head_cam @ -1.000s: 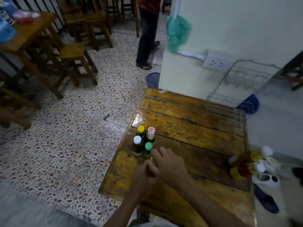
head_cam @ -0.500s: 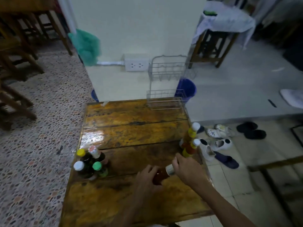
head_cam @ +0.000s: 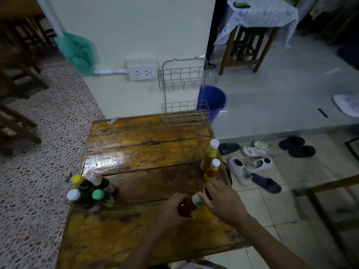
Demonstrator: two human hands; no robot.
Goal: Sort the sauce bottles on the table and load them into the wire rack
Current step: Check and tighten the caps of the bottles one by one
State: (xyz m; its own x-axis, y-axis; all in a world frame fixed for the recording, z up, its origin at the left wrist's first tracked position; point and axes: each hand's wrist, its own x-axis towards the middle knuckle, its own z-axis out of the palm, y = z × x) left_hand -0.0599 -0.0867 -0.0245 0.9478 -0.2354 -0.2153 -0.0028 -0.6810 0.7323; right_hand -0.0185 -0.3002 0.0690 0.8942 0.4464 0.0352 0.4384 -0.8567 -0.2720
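Note:
A dark red sauce bottle (head_cam: 186,206) lies tilted over the wooden table (head_cam: 139,152), held by both hands. My left hand (head_cam: 171,209) grips its body and my right hand (head_cam: 223,200) is closed around its neck and cap end. Several dark bottles (head_cam: 91,191) with yellow, white, green and patterned caps stand grouped at the table's left edge. Two orange-yellow bottles (head_cam: 210,162) with white caps stand at the right edge, just beyond my right hand. The empty two-tier wire rack (head_cam: 185,98) stands at the table's far right corner against the wall.
A blue bucket (head_cam: 213,100) sits on the floor behind the rack. Shoes and sandals (head_cam: 252,164) lie on the tiles right of the table. A wall socket (head_cam: 142,71) and a green mop head (head_cam: 77,51) are on the pillar. Wooden stools stand far left.
The view has swung right, from the dark bottle group to the table's right side. Both hands now hold the dark red bottle, slightly nearer the two orange bottles than half a second ago.

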